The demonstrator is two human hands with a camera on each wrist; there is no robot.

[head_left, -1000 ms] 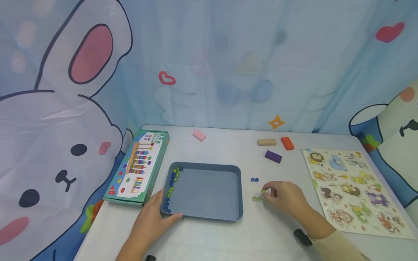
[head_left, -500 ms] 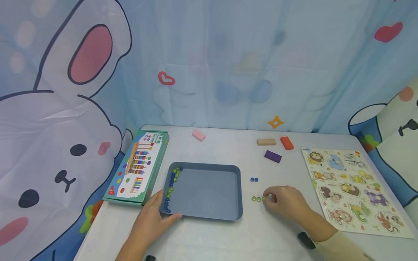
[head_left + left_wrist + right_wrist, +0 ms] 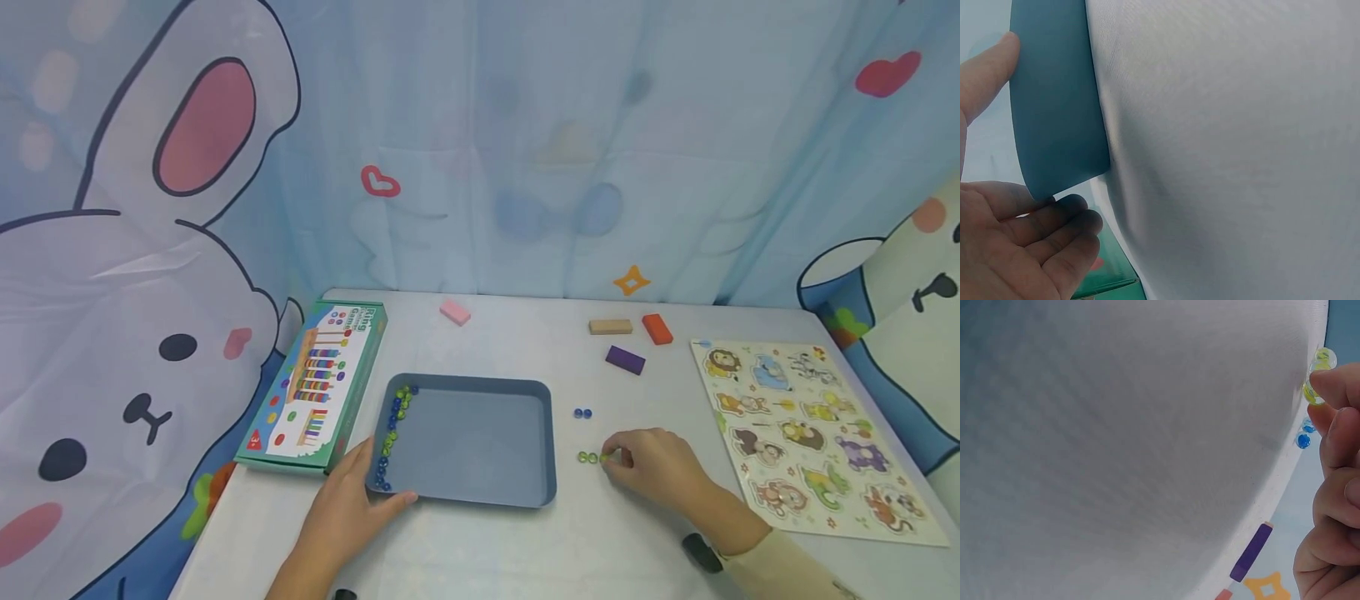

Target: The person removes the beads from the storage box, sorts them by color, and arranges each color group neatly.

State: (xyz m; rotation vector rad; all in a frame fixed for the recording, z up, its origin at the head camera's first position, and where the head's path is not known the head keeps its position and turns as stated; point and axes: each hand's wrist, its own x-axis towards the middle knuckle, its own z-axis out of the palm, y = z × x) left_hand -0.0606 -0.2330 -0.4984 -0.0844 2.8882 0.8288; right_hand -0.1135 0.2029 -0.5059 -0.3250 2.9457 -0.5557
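Note:
In the head view, my right hand [image 3: 652, 462] pinches a yellow-green glass marble [image 3: 1312, 395] between thumb and index finger, low at the table. Two yellow-green marbles [image 3: 587, 457] lie in line just left of those fingertips. A pair of blue marbles [image 3: 582, 413] sits side by side farther back. My left hand [image 3: 345, 508] rests at the near left corner of a blue-grey tray [image 3: 480, 502]. Its thumb [image 3: 1004, 56] touches the tray's front wall, and the other fingers lie by the left side, loosely bent. Several blue and green marbles [image 3: 392, 425] line the tray's left edge inside.
A green ring game box [image 3: 311, 383] stands left of the tray. At the back lie a pink block [image 3: 455, 312], a tan block [image 3: 611, 327], a red-orange block [image 3: 657, 329] and a purple block [image 3: 626, 360]. An animal puzzle board [image 3: 817, 437] covers the right side.
My right hand has come down slightly, bringing its pinched marble beside the two yellow-green ones. The left hand and the tray stay in place.

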